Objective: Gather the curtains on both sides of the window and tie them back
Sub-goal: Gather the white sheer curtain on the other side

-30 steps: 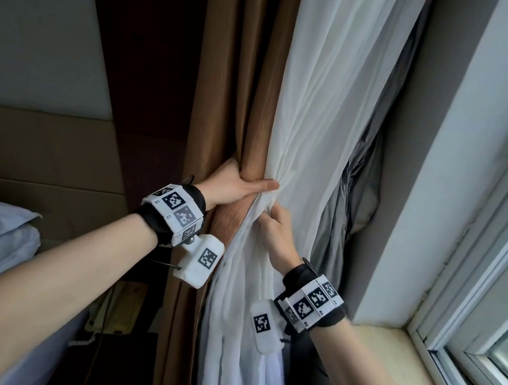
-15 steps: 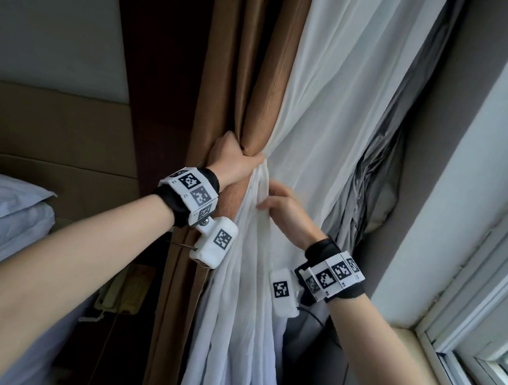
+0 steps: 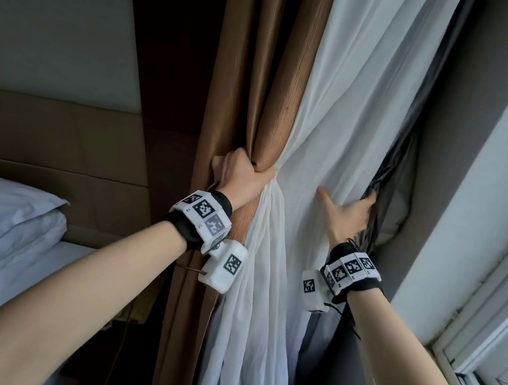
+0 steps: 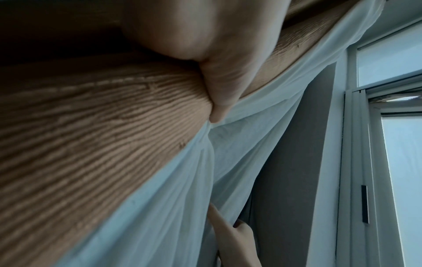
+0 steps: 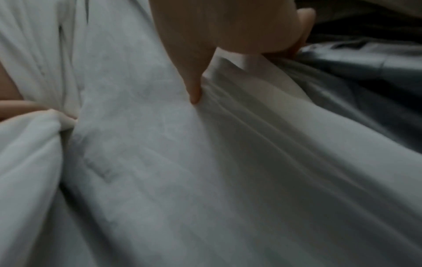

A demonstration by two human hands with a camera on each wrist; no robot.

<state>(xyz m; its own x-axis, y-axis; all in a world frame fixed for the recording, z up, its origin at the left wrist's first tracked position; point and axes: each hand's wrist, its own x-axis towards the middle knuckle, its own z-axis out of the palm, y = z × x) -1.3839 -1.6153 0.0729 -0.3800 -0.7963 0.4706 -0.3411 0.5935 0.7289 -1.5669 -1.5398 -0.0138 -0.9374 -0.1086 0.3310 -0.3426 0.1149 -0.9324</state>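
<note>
Left hand (image 3: 238,175) clenched around gathered brown curtain (image 3: 281,76) together with near edge of white sheer curtain (image 3: 347,114), bundle pinched at mid-height. Right hand (image 3: 348,212) spread flat, thumb out, fingers curling round far edge of sheer where it meets dark grey lining (image 3: 385,190); grasp on that edge not confirmed from wrist view. Fabric hanging vertically, long axis top to bottom. Ungathered width lying rightward of clenched fist, toward window frame (image 3: 488,320); right hand nearer to it. Judged next: sweep leftward across to fist. No tie-back visible.
</note>
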